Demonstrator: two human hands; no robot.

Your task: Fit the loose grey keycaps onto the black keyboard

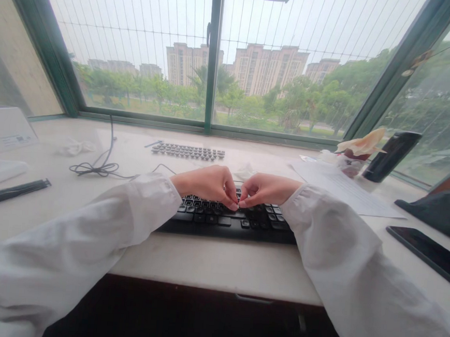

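Note:
A black keyboard (228,231) lies on the white tabletop in front of me, with bare key sockets showing in several places. Over its middle, my left hand (216,186) is closed in a pinch, fingertips pointing down and to the right. My right hand (264,189) mirrors it, thumb and fingers pinched, its tips almost meeting the left ones. Whatever sits between the fingertips is too small to make out. Behind the keyboard, loose keycaps (189,151) are laid out in rows near the window.
A coiled black cable (94,168) lies to the left, beyond a dark strip (10,193) and a white box (5,130). On the right are paper sheets (348,191), a phone (431,252), a black upright object (392,157) and a dark cloth (440,206). A window frame (212,84) borders the back.

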